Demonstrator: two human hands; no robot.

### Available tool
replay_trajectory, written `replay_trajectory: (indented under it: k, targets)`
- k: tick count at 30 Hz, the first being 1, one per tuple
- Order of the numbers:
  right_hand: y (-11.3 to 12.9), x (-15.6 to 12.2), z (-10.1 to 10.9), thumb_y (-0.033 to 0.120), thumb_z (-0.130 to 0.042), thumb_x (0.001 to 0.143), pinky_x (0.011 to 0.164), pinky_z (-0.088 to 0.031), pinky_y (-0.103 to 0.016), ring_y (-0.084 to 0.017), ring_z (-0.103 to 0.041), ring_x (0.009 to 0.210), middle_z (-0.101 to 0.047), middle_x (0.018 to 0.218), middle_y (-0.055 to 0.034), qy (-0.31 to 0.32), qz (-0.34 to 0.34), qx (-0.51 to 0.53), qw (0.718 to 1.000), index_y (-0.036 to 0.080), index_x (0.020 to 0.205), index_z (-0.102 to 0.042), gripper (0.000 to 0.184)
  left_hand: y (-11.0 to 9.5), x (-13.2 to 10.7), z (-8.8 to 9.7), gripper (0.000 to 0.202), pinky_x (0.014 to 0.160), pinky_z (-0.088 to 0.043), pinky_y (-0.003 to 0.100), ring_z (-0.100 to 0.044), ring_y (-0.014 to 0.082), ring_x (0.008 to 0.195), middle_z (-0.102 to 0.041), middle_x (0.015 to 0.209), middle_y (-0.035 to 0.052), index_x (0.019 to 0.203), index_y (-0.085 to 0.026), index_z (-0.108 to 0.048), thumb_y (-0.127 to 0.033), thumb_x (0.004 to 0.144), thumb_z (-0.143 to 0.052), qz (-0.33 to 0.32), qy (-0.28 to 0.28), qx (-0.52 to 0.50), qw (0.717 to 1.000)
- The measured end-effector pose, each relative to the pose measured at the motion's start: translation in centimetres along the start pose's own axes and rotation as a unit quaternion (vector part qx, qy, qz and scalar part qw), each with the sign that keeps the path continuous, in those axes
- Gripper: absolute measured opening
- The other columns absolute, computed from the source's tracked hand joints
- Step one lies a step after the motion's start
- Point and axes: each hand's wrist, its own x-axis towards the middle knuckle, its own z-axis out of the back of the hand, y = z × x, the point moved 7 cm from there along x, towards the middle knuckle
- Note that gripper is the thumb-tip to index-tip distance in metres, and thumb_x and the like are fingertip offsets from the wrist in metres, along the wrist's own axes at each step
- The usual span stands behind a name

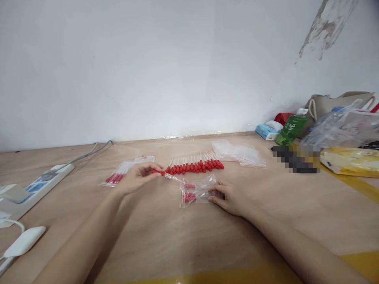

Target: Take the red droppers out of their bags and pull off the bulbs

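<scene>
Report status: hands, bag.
Right hand touching clear zip bag. Left hand pinching red-handled stick, pointed at bag. No obstruction visible between stick and bag.

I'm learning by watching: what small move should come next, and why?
Probably slide the red-handled stick into the clear bag: the left hand holds it by its red end, its shaft points toward the bag's red-lined edge, and the right hand holds the bag.

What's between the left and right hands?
In the head view: a clear bag with red pieces inside, plus the red-handled stick pinched by the left hand.
</scene>
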Motion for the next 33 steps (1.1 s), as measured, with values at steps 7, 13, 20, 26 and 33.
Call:
replay_trajectory:
  k: [7, 13, 20, 26, 33]
  targets:
    - [0.0, 0.0, 0.0, 0.029, -0.058, 0.076, 0.067, -0.042, -0.027, -0.014, -0.052, 0.073, -0.055, 0.085, -0.0042, -0.006, 0.002, -0.010, 1.000, 0.018, 0.092, -0.063, 0.020, 1.9, 0.0, 6.6, 0.034, 0.076, -0.052, 0.033, -0.063, 0.0184, 0.080, -0.067, 0.085, 0.0055, 0.084, -0.017, -0.064, -0.044, 0.064, -0.066, 0.019, -0.324, 0.039, 0.945]
    - [0.0, 0.0, -0.1, 0.029, -0.057, 0.077, 0.066, -0.043, -0.026, -0.013, -0.053, 0.070, -0.056, 0.085, -0.0043, -0.004, -0.002, -0.007, 1.000, 0.018, 0.093, -0.062, 0.020, 6.2, 0.7, 1.2, 0.030, 0.077, -0.052, 0.032, -0.063, 0.0177, 0.078, -0.066, 0.088, 0.0061, 0.084, -0.015, -0.067, -0.038, 0.066, -0.066, -0.004, -0.279, 0.111, 0.954]
    - [-0.1, 0.1, -0.1, 0.028, -0.057, 0.077, 0.069, -0.043, -0.027, -0.014, -0.053, 0.074, -0.056, 0.086, -0.0043, -0.006, 0.005, -0.008, 1.000, 0.018, 0.092, -0.062, 0.019, 7.9, 1.2, -1.1, 0.048, 0.085, -0.050, 0.037, -0.061, 0.0237, 0.094, -0.062, 0.110, 0.0067, 0.101, -0.020, -0.064, -0.046, 0.062, -0.070, 0.052, -0.145, 0.147, 0.977]
    - [-0.1, -0.1, -0.1, 0.030, -0.057, 0.077, 0.068, -0.043, -0.027, -0.013, -0.052, 0.072, -0.055, 0.085, -0.0039, -0.005, 0.011, -0.007, 1.000, 0.018, 0.094, -0.062, 0.021, 9.6, 0.9, -1.9, 0.068, 0.092, -0.046, 0.038, -0.056, 0.0245, 0.105, -0.051, 0.126, 0.0078, 0.121, -0.020, -0.050, -0.043, 0.060, -0.070, 0.096, -0.053, 0.030, 0.994]
    - [0.1, -0.2, 0.0, 0.030, -0.057, 0.077, 0.067, -0.043, -0.027, -0.013, -0.052, 0.071, -0.055, 0.085, -0.0040, -0.002, 0.008, -0.008, 1.000, 0.019, 0.093, -0.062, 0.021, 8.8, 1.2, -1.7, 0.053, 0.090, -0.047, 0.039, -0.061, 0.0216, 0.095, -0.063, 0.109, 0.0074, 0.112, -0.017, -0.056, -0.043, 0.067, -0.064, 0.061, -0.074, 0.063, 0.993]
